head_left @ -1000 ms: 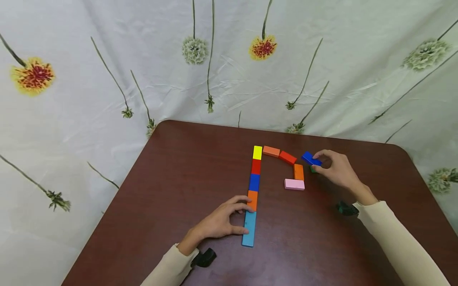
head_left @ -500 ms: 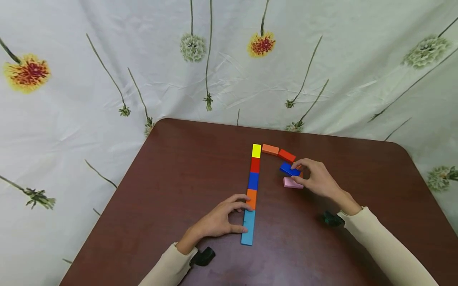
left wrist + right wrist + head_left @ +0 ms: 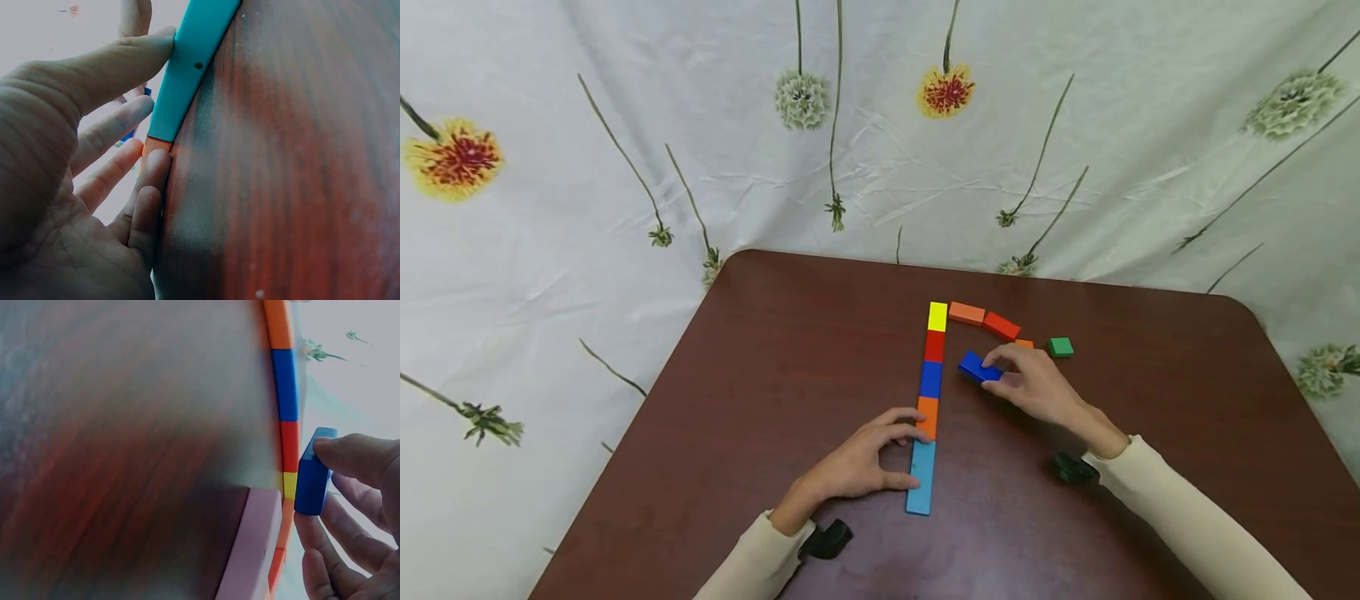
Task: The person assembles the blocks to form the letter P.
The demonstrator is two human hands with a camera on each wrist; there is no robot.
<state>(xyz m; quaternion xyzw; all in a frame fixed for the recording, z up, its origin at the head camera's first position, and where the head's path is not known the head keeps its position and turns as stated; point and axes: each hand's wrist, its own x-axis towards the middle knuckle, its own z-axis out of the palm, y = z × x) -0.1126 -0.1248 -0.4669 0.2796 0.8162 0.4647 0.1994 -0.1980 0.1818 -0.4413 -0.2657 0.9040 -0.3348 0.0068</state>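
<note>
My right hand [image 3: 1037,387] pinches a blue block [image 3: 973,367] between thumb and fingers, above the table and right of the straight column. The right wrist view shows the same blue block [image 3: 312,478] above a pink block [image 3: 253,540], which my hand mostly hides from the head view. My left hand [image 3: 861,462] rests beside the column, its fingertips touching the orange block [image 3: 927,417] and its thumb the long light blue block [image 3: 919,492]. Further up the column come a blue block [image 3: 931,380], a red block [image 3: 935,346] and a yellow block [image 3: 937,317].
From the yellow block, a light orange block [image 3: 967,313] and a red block [image 3: 1002,326] curve right toward a partly hidden orange block [image 3: 1024,343]. A green block [image 3: 1061,347] lies apart on the brown table [image 3: 775,350]. Behind hangs a floral cloth [image 3: 722,125].
My right hand has carried the blue block leftward from beside the green block, over the curved row, toward the column. The green block now shows fully. My left hand stays in place.
</note>
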